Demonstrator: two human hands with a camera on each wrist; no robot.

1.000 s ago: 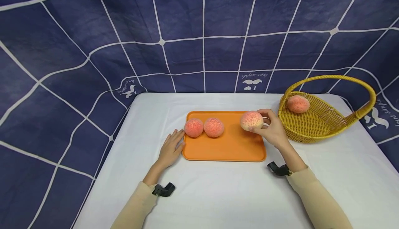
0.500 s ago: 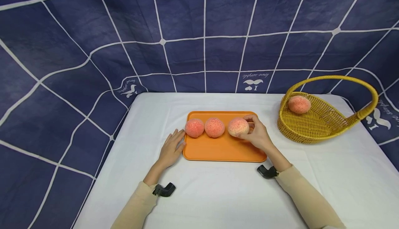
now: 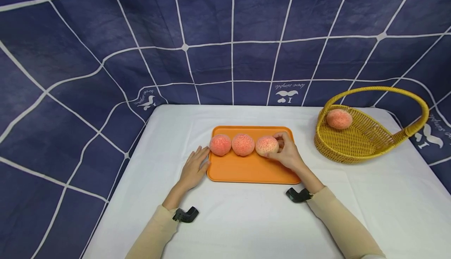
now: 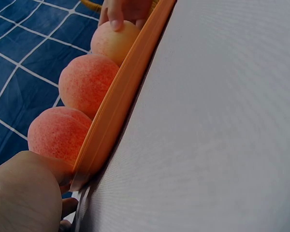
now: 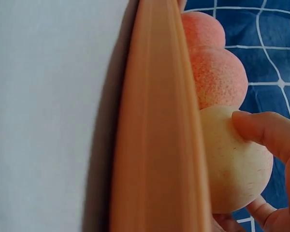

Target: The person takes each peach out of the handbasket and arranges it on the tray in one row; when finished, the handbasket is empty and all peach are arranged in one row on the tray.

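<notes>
Three peaches are lined up along the far half of an orange tray (image 3: 253,171). At the right of the row is a paler, yellow-pink peach (image 3: 266,145), which my right hand (image 3: 289,155) grips between thumb and fingers. The right wrist view shows the thumb pressed on this peach's pale side. The middle peach (image 3: 243,144) and the left peach (image 3: 220,144) are pinker. My left hand (image 3: 192,169) lies with extended fingers at the tray's left edge, fingertips close to the left peach. In the left wrist view its thumb touches the tray rim (image 4: 94,154).
A yellow wicker basket (image 3: 338,153) with a tall handle stands right of the tray, holding one peach (image 3: 339,119). White cloth (image 3: 246,220) covers the table. A dark blue curtain with white lines (image 3: 211,63) hangs behind and at the sides.
My right hand has carried the paler peach leftward over the tray, from near its right end to beside the middle peach. My left hand has stayed in place.
</notes>
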